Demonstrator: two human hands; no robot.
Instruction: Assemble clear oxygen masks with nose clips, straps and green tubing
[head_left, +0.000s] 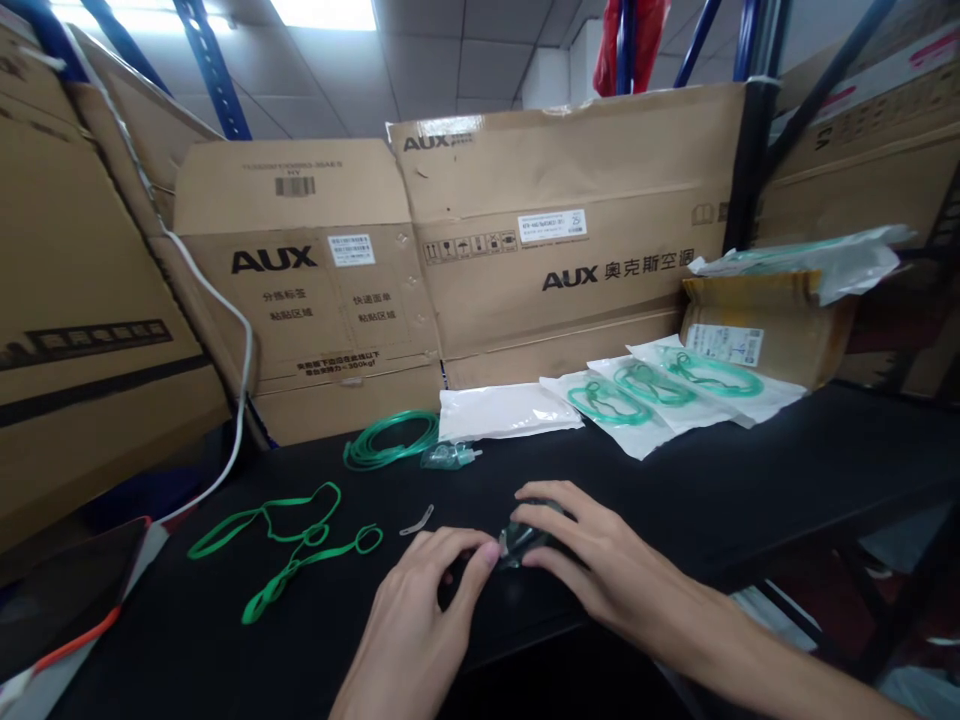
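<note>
At far left, a dark tablet with an orange edge [79, 637] lies at the table's margin. Right of it, a green strap [281, 578] lies loose and looped on the black table [315, 665]; whether it is one length or two cannot be told. It is joined to nothing visible.

Farther back, a coil of green tubing [360, 457] lies loose. Nearer, a small bent strip [418, 521] lies by itself.

The left hand [431, 590] has thumb and forefinger nearly together at the left edge of a clear plastic piece [513, 546]; whether they pinch it or merely touch it cannot be told. Behind, a clear bulbous part with a white nozzle [448, 456] lies beside the coil, and a white packet [510, 411] lies flat.

The clear piece is just above the table's near side, between the hands. The right hand [581, 540] holds it, fingers curled over, thumb below. In the inspector's judgement, work on this piece is under way and incomplete: strap and strip lie apart from it.

Far right, three packs of green tubing [600, 403] lie overlapping, apparently closed and unused. More packs [855, 262] rest on a cardboard box [795, 320].
</note>
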